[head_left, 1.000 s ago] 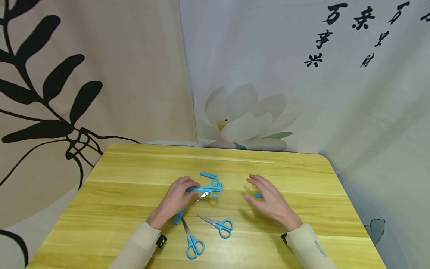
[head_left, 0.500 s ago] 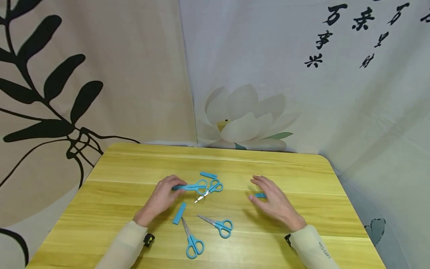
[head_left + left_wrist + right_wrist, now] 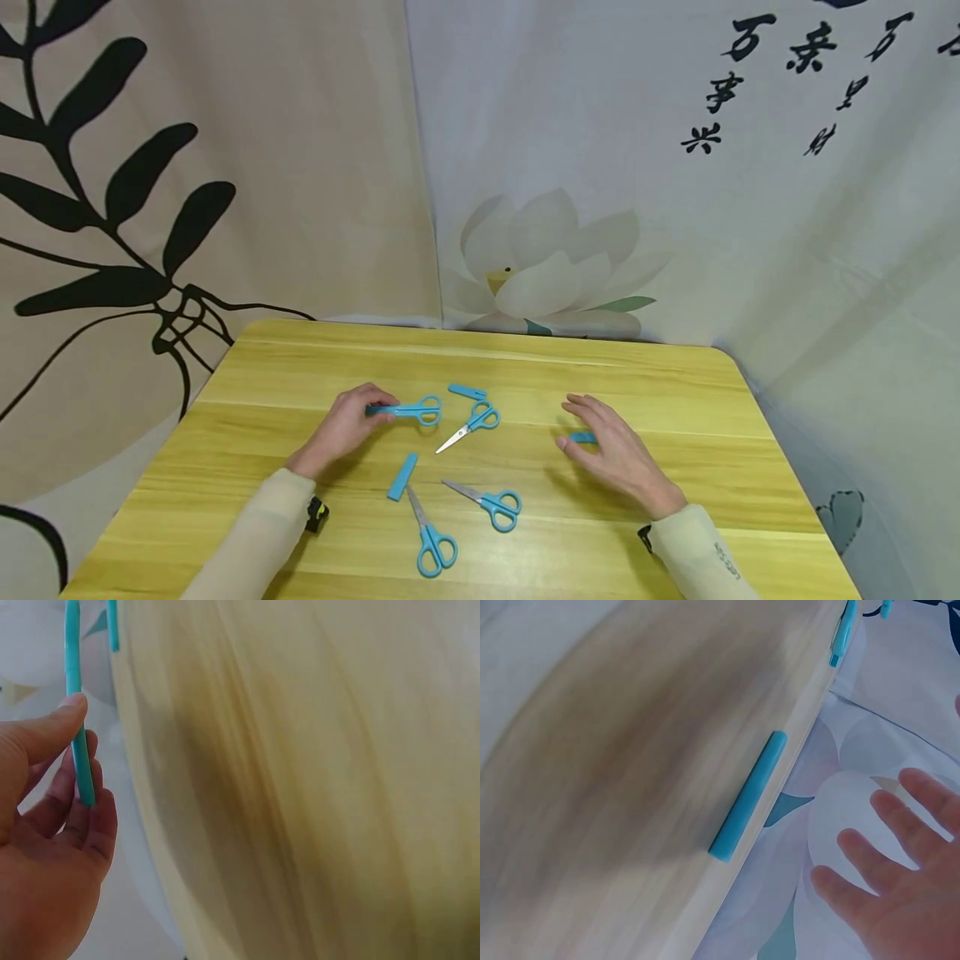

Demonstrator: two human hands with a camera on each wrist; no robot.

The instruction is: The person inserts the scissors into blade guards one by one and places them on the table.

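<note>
With left hand point(image 3: 341, 427), pinching sheathed light-blue scissors point(image 3: 411, 410) over the wood-grain table point(image 3: 300, 358). With right hand point(image 3: 611, 450) loosely spread, gripping zilch near a blue blade cover point(image 3: 582, 437). Can also see three unsheathed pairs point(image 3: 470, 427) plus two more covers point(image 3: 466, 391) strewn around mid-table.

Right hand point(image 3: 904, 900): fingers spread, clear of blue cover point(image 3: 748, 796). Cover lies on wood table point(image 3: 630, 750) near edge; printed cloth point(image 3: 825, 761) behind.

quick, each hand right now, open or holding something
Left hand: holding blue scissors by the covered blade end.
Right hand: open, holding nothing, near a blue blade cover.
</note>
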